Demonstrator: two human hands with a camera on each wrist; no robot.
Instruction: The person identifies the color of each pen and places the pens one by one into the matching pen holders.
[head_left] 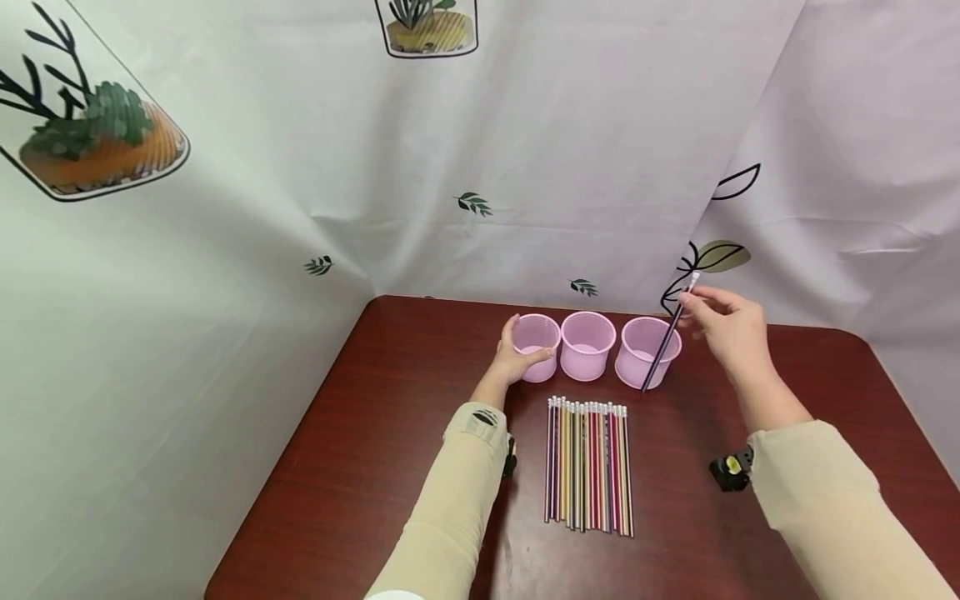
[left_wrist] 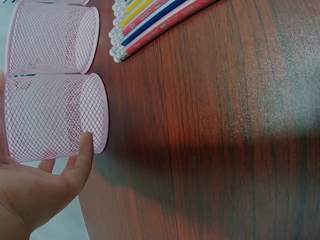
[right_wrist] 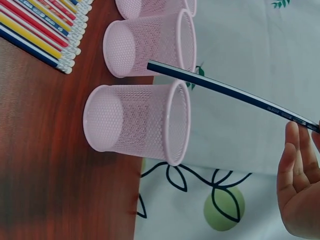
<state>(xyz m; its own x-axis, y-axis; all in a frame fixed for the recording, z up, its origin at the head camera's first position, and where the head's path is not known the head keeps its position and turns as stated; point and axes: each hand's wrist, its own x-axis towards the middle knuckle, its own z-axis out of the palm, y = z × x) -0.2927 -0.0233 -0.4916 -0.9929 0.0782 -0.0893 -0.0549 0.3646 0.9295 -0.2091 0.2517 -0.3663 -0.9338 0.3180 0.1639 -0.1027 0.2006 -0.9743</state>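
Note:
Three pink mesh pen cups stand upright in a row. My left hand (head_left: 517, 360) grips the left cup (head_left: 542, 372), thumb and fingers around its side; the left wrist view also shows this hand (left_wrist: 45, 190) against the mesh. Beside it are the middle cup (head_left: 585, 365) and the right cup (head_left: 633, 367). My right hand (head_left: 735, 329) pinches a dark blue pencil (head_left: 667, 337) near its white eraser end. The pencil (right_wrist: 225, 89) slants downward, and in the head view it crosses in front of the right cup. Whether it touches that cup, I cannot tell.
Several striped pencils (head_left: 592, 467) in mixed colours lie side by side on the dark red-brown table (head_left: 375, 450), eraser ends toward the cups. A patterned white cloth (head_left: 420, 250) hangs behind the table's back edge. A small black device (head_left: 729, 472) is at the right wrist.

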